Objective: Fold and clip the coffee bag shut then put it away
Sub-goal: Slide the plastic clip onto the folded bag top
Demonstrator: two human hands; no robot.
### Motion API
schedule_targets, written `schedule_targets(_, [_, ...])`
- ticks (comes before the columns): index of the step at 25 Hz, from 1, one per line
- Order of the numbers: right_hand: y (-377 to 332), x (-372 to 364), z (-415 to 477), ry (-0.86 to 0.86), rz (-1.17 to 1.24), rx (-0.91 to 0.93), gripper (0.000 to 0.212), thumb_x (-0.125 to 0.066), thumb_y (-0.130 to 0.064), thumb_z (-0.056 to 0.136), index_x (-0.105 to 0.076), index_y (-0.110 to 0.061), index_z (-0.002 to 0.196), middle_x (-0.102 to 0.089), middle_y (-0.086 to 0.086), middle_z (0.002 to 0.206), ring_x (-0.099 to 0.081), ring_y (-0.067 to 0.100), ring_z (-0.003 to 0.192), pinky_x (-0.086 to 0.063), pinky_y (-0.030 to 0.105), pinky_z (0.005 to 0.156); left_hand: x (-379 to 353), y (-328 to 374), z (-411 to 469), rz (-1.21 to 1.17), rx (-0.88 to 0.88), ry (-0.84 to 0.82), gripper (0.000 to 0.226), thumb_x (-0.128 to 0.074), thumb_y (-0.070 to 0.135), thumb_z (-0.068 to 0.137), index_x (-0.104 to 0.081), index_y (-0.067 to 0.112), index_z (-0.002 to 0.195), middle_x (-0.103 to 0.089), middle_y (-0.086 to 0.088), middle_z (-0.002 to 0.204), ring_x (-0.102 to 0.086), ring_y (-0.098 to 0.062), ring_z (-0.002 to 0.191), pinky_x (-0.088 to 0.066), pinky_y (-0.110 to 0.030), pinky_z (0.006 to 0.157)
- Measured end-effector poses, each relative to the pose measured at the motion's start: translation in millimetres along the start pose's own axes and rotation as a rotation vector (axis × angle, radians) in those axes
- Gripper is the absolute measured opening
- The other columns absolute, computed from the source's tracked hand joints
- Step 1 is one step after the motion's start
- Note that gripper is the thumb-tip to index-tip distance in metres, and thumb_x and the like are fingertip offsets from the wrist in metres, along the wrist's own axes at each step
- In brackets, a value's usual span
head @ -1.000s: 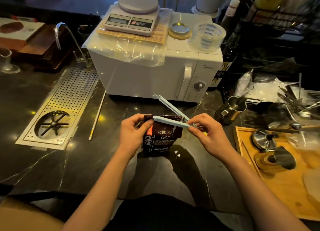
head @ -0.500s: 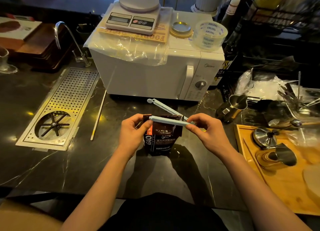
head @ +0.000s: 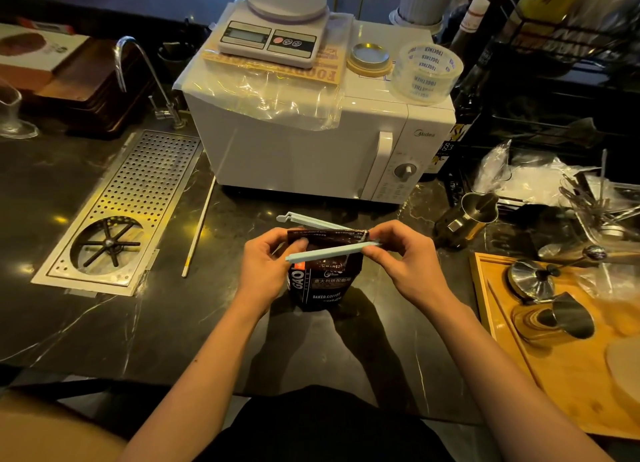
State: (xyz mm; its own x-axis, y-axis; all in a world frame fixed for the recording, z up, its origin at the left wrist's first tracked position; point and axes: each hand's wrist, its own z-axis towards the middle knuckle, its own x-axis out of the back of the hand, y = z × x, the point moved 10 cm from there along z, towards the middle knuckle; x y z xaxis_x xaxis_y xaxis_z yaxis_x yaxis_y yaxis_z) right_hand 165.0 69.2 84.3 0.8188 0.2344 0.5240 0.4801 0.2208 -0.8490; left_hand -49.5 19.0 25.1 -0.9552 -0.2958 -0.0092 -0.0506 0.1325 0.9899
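A dark brown coffee bag (head: pixel 323 281) stands upright on the black marble counter (head: pixel 104 323) in front of me. Its flattened top sits between the two arms of a pale blue sealing clip (head: pixel 325 252). The clip is spread open: one arm lies across the bag's front, the other arm (head: pixel 304 219) runs behind the top edge. My left hand (head: pixel 266 267) grips the bag's upper left corner. My right hand (head: pixel 401 257) pinches the clip at its hinge end on the bag's right.
A white microwave (head: pixel 311 149) with a kitchen scale (head: pixel 277 28) and a tape roll (head: pixel 427 68) on top stands just behind the bag. A steel drain grate (head: pixel 138 198) and a thin stick (head: pixel 199 229) lie left. Metal pitchers (head: pixel 471 219) and a wooden tray (head: pixel 571 375) crowd the right.
The clip's front arm has dropped lower across the bag's front, so the top edge now shows above it and sits deeper between the arms. Both hands kept their grips.
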Motion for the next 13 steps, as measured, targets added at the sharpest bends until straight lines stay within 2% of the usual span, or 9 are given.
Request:
schedule_targets(5, [-2, -6, 1, 0.02, 0.058, -0.03, 0.024, -0.073, -0.012, 0.083, -0.057, -0.022, 0.096, -0.064, -0.009, 0.097, -0.065, 0.017, 0.101, -0.054, 0.031, 0.088, 4, -4, 5, 0.016, -0.03, 0.028, 0.021, -0.07, 0.011, 0.085, -0.072, 0.019, 0.105, -0.061, 0.003, 0.121, -0.063, -0.012, 0.112, -0.057, -0.036, 0.091])
schedule_targets(8, [0, -10, 3, 0.026, 0.078, -0.049, 0.03, -0.074, -0.012, 0.082, -0.055, -0.021, 0.103, -0.063, -0.011, 0.101, -0.065, 0.01, 0.102, -0.053, 0.025, 0.086, 4, -4, 4, 0.008, -0.026, 0.053, 0.019, -0.07, 0.011, 0.084, -0.072, 0.017, 0.102, -0.061, -0.001, 0.117, -0.064, -0.01, 0.109, -0.057, -0.036, 0.09])
schedule_targets(10, [0, -12, 5, 0.026, 0.053, -0.046, 0.03, -0.073, -0.013, 0.083, -0.058, -0.021, 0.107, -0.065, -0.007, 0.105, -0.064, 0.01, 0.103, -0.054, 0.026, 0.089, 4, -1, 2, 0.011, -0.037, 0.069, 0.017, -0.07, 0.011, 0.085, -0.072, 0.021, 0.098, -0.062, -0.002, 0.113, -0.064, -0.006, 0.105, -0.058, -0.033, 0.088])
schedule_targets(13, [-1, -14, 6, 0.016, 0.003, -0.035, 0.029, -0.073, -0.013, 0.083, -0.064, -0.017, 0.11, -0.068, -0.002, 0.107, -0.064, 0.014, 0.104, -0.054, 0.032, 0.094, 4, -1, 1, -0.006, -0.041, 0.075, 0.017, -0.07, 0.009, 0.084, -0.072, 0.019, 0.098, -0.064, -0.005, 0.111, -0.066, -0.008, 0.102, -0.059, -0.032, 0.085])
